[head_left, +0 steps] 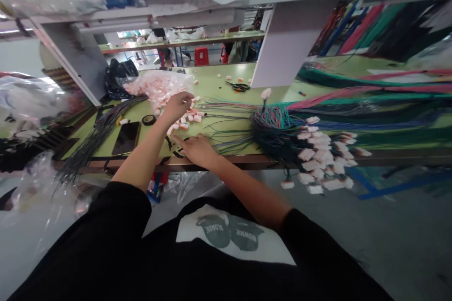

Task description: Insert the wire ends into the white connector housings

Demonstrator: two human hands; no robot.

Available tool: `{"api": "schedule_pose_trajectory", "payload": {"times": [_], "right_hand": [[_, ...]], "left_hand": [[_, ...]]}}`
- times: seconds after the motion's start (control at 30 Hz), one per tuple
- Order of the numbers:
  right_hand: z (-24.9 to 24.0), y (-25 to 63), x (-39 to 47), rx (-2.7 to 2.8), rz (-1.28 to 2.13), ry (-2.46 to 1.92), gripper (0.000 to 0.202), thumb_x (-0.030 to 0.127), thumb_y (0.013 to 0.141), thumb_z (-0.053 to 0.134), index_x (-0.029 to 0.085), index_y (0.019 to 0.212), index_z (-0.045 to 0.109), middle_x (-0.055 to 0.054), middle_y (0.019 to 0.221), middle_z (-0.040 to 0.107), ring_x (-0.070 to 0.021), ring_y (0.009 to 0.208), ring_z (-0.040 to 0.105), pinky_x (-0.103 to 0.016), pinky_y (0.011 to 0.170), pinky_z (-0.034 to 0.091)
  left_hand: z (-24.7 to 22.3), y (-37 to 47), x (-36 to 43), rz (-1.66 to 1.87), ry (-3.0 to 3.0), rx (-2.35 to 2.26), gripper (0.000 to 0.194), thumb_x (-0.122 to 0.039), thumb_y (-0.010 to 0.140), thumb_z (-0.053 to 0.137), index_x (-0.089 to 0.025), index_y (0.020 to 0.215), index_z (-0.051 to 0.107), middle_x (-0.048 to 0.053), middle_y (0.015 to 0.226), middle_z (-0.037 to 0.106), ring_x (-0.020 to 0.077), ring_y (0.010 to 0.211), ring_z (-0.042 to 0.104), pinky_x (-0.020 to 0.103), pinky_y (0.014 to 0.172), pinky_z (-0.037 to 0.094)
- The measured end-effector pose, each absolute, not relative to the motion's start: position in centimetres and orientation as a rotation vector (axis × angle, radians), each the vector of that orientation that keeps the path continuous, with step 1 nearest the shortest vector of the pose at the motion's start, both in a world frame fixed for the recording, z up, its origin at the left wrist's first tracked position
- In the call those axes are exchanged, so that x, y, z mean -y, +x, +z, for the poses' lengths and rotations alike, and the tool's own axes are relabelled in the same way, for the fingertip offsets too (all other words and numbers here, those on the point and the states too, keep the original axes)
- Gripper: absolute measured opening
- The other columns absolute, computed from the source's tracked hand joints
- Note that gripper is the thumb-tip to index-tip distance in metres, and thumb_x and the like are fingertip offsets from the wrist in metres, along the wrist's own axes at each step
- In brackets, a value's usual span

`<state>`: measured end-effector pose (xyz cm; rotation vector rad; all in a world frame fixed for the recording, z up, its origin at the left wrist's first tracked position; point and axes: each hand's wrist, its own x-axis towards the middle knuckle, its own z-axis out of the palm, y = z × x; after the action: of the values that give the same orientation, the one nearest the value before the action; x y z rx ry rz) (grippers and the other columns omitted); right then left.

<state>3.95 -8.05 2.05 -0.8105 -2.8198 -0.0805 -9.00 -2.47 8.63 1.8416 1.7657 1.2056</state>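
Over a loose pile of white-and-orange connector housings [190,116] is my left hand [179,104], its fingers bent loosely and apart, with nothing visible in them. My right hand [198,149] lies low near the table's front edge. Its index finger stretches left to a housing [171,130] at the near side of the pile, and nothing shows in its grasp. Behind my left hand rests a clear plastic bag [155,85] full of similar housings. Thin wire ends [229,115] reach toward the pile from the right.
A wire bundle [275,127] with several white connectors [325,160] hangs over the table edge at right. Scissors [238,87] lie behind. Black tape [149,120], a phone [126,138] and dark wires [102,136] lie at left. A loaded shelf [219,2] spans above.
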Motion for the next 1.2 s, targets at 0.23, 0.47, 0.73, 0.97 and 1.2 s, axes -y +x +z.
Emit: {"api": "schedule_pose_trajectory", "payload": {"times": [0.23,0.47,0.73,0.97,1.2], "right_hand": [[2.4,6.0,5.2,2.737,0.042,-0.878,0.041,0.028,0.090,0.039,0.019,0.129,0.045,-0.010,0.120,0.059,-0.0205,0.101,0.056,-0.031,0.082,0.040],[5.1,18.4,1.7,2.588,-0.588,-1.525,0.030,0.018,0.085,0.042,0.003,0.103,0.061,-0.019,0.106,0.063,-0.0276,0.106,0.052,-0.039,0.097,0.028],[3.4,24.5,2.8,2.379,-0.704,-1.904,0.053,0.041,0.090,0.032,-0.004,0.105,0.057,-0.024,0.097,0.065,-0.0297,0.094,0.057,-0.041,0.089,0.029],[3.4,23.1,2.6,2.374,-0.590,-2.007,0.054,0.037,0.092,0.027,-0.006,0.109,0.053,-0.026,0.097,0.064,-0.0307,0.092,0.059,-0.042,0.085,0.031],[5.2,22.3,3.1,2.403,-0.512,-1.914,0.042,0.026,0.085,0.044,0.001,0.119,0.049,-0.022,0.121,0.055,-0.0297,0.110,0.050,-0.037,0.088,0.033]], "left_hand": [[7.6,-8.6,3.2,1.198,1.899,-1.945,0.031,-0.015,0.076,0.041,-0.017,0.098,0.062,0.004,0.106,0.065,0.0171,0.100,0.058,0.032,0.093,0.043],[3.2,0.5,1.5,0.694,2.154,-1.836,0.045,-0.017,0.083,0.036,-0.011,0.126,0.047,0.013,0.134,0.048,0.0212,0.124,0.043,0.035,0.106,0.031],[-0.1,6.7,1.7,0.161,2.506,-1.606,0.072,-0.060,0.083,0.030,-0.009,0.134,0.034,0.018,0.144,0.033,0.0299,0.135,0.024,0.047,0.108,0.019],[0.8,6.3,1.8,0.097,2.482,-1.619,0.062,-0.050,0.089,0.025,-0.009,0.135,0.033,0.016,0.145,0.031,0.0269,0.136,0.023,0.044,0.109,0.018],[1.5,5.0,1.9,-0.017,2.482,-1.600,0.055,-0.045,0.089,0.028,-0.013,0.133,0.035,0.015,0.142,0.035,0.0266,0.131,0.031,0.045,0.105,0.024]]}}
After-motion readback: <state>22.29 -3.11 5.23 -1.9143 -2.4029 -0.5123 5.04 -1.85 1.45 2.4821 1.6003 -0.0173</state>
